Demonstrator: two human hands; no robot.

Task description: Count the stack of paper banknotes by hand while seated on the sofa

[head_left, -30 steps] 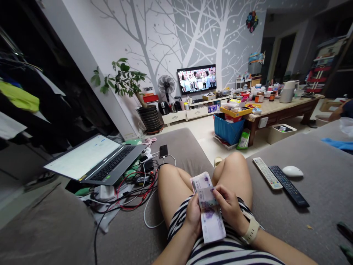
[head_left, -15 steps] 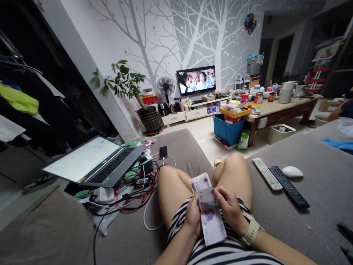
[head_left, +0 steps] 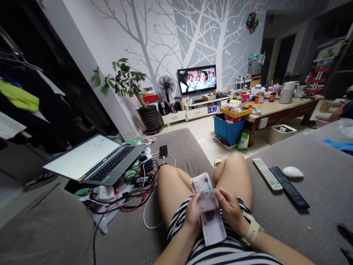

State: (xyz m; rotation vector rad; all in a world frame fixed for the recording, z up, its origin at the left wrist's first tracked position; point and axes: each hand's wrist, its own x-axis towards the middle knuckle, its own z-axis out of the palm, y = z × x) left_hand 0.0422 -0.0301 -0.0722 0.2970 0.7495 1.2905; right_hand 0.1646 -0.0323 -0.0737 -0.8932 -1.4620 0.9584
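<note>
Purple five-denomination banknotes (head_left: 203, 184) lie in a stack between my two hands, over my lap. My left hand (head_left: 193, 212) grips the stack from its left side, thumb on top. At the right edge, my right hand (head_left: 229, 207) pinches a note between thumb and fingers; a pale watch (head_left: 251, 232) is on that wrist. The lower end of the notes (head_left: 213, 230) hangs towards me over striped shorts (head_left: 180, 217). How many notes there are I cannot tell.
Left of my legs sit an open laptop (head_left: 110, 162), tangled cables (head_left: 138, 187) and a phone (head_left: 163, 151). To the right lie a white remote (head_left: 267, 174), a black remote (head_left: 289, 187) and a white mouse (head_left: 292, 172). Beyond stands a cluttered table (head_left: 275, 106).
The folded-over top note with its lifted edge has gone down towards me, uncovering more of the note beneath. Both hands stay in nearly the same place.
</note>
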